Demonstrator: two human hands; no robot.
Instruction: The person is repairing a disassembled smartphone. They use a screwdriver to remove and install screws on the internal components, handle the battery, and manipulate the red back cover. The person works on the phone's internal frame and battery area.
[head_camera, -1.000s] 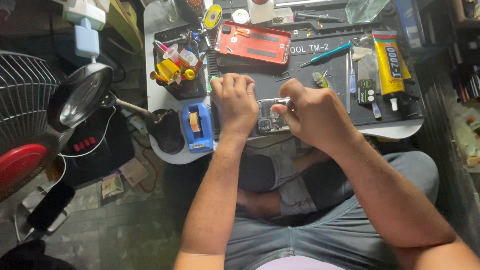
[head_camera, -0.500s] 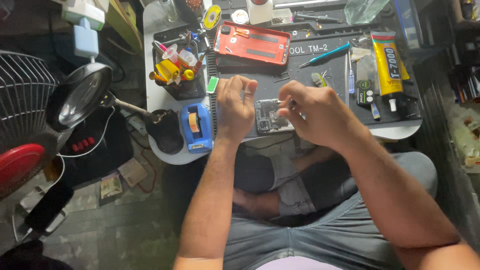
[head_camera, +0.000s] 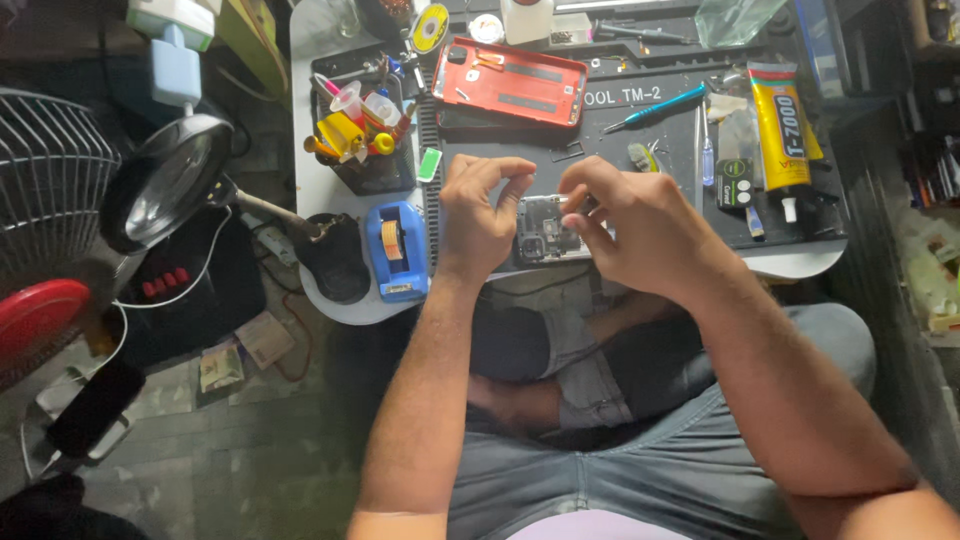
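Both hands lift a bit; left hand (head_camera: 480, 215) and right hand (head_camera: 630, 225) pinch something tiny over the phone (head_camera: 545, 230).

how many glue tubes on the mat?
1: a yellow glue tube lies at the mat's far right edge, right of the right hand. Others may hide under clutter.

White table (head_camera: 330, 190), dark work mat (head_camera: 640, 130), blue tape dispenser (head_camera: 396, 250)

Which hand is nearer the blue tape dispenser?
Left. The left hand sits just right of the tape dispenser; the right hand is farther right, beyond the opened phone.
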